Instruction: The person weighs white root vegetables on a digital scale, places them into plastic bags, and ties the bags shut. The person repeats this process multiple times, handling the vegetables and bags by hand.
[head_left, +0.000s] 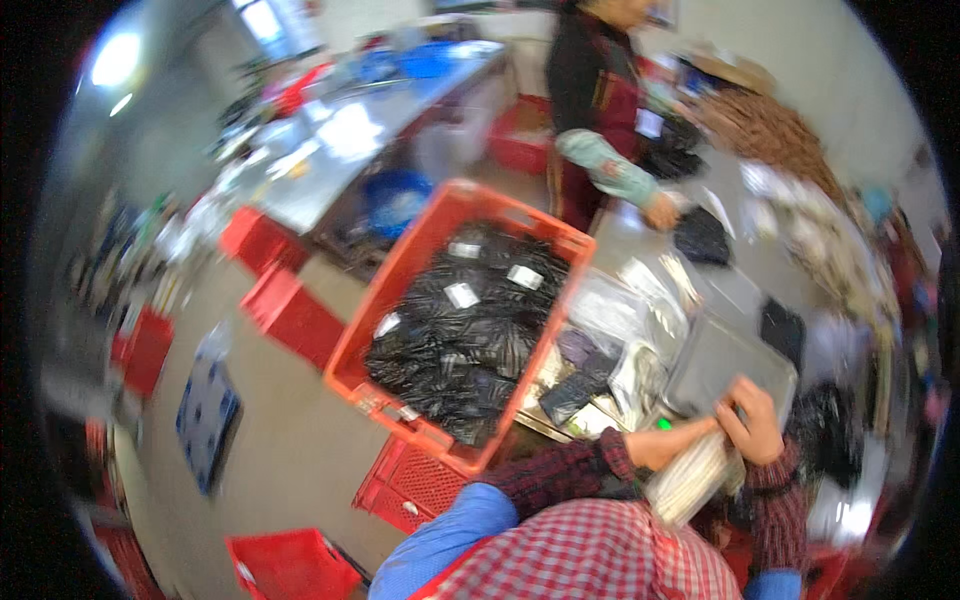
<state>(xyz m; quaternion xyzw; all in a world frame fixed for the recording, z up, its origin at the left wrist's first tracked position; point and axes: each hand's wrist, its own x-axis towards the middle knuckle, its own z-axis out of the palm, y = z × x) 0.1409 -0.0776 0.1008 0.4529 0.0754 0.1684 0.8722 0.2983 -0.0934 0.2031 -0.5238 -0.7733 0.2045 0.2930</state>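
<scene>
My left hand and my right hand come together low at the right, close to my checked apron. Between them they hold a bundle of pale, thin sticks, which hangs tilted; blur hides its exact kind. Just beyond my hands lies a shallow grey metal tray. A small green light glows beside its near corner. Left of the tray are clear plastic bags and a dark packet. A black plastic bag lies to the right of my right hand.
An orange crate holds black bags with white labels. Red crates and a blue pallet are on the floor. Across the worktable another person touches a black bag; a brown heap lies beyond.
</scene>
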